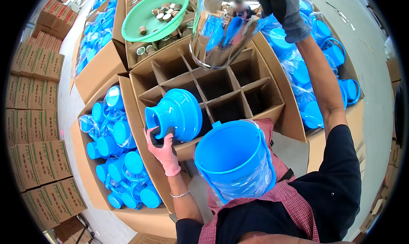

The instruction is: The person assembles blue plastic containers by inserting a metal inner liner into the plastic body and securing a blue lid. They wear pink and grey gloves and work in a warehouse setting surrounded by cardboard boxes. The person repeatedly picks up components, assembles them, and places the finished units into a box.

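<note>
My left hand [164, 152], in a pink glove with dark fingertips, grips the rim of a blue plastic flask top [181, 116], wide and stepped, with a narrower mouth at its left. It is tilted over the near-left corner of a divided carton [270, 109]. My right hand [294, 22], in a grey and black glove, is raised at the upper right, closed at the upper end of a shiny silvered flask liner [221, 37] above the carton's far side. Close to my body stands an open, empty blue flask casing [230, 148], its outside wrapped in clear plastic.
A green basin [128, 31] holds several small stoppers [166, 14] at the far left. Cartons of bagged blue cups with handles stand left [76, 137] and right [358, 109] of the divided carton. Stacked brown boxes [40, 124] line the left side.
</note>
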Demonstrator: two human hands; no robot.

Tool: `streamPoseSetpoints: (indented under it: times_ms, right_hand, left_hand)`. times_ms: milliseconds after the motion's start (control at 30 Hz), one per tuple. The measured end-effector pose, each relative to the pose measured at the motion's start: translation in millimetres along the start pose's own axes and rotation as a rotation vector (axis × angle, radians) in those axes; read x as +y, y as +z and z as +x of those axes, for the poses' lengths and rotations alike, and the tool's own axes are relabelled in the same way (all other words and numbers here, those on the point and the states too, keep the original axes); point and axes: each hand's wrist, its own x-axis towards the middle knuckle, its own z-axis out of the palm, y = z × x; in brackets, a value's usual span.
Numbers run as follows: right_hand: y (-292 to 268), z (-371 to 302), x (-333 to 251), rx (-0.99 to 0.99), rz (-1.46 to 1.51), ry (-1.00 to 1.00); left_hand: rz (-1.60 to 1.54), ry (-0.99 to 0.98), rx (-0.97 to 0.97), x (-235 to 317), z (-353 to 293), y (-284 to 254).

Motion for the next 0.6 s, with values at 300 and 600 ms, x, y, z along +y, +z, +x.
streamPoseSetpoints:
  times_ms: [300, 600]
  right_hand:
    - [17, -62, -49, -0.195, -0.254, 0.198]
    - [27, -91, -45, -0.42, -0.751, -0.053]
  left_hand:
    - [-0.149, -0.09, 0.025, 15, -5, 5]
    - [-0.547, -0.004, 0.009, 73, 44, 53]
